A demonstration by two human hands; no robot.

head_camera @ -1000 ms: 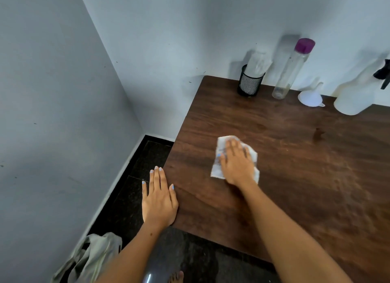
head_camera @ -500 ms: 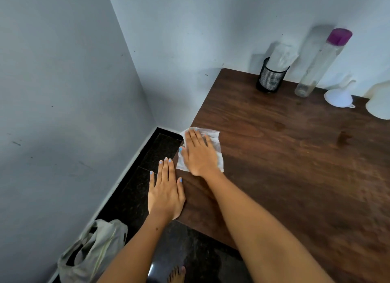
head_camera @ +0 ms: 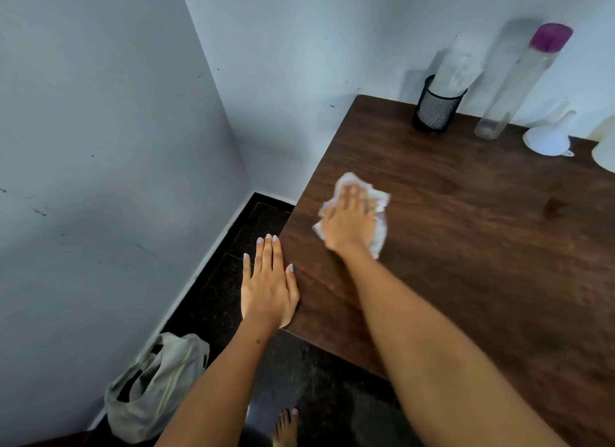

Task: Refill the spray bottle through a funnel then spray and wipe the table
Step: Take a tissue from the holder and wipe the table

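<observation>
The right hand (head_camera: 349,222) lies flat on a crumpled white wipe (head_camera: 376,213), fingers straight and close together, pressing it against the dark wooden desk (head_camera: 466,263) near its left edge. The wipe is bunched, with no clear long axis; its corners stick out past the fingertips and beside the wrist. The hand is blurred, so I cannot make out the fingertips finely. The right forearm runs back from it toward the near right.

The left hand (head_camera: 268,286) rests open at the desk's near left corner, fingers straight and together, pointing away toward the wall. Its thumb side lies on the desk edge while most of the palm hangs over the floor. It holds nothing.

Along the far edge of the desk, against the wall, stand a black mesh cup (head_camera: 436,108) with something pale sticking out of it, then a tall clear bottle (head_camera: 512,90) with a purple cap (head_camera: 550,37), upright. To the right of that a white funnel (head_camera: 547,140) sits mouth down with its spout pointing up. At the right edge of view only a sliver of a white bottle (head_camera: 605,147) shows, just beside the funnel.

The desk stands in a corner of pale grey walls. The floor (head_camera: 233,247) is dark and speckled. A slack grey plastic bag (head_camera: 156,390) lies on it by the left wall, and a bare foot (head_camera: 286,426) shows at the bottom.
</observation>
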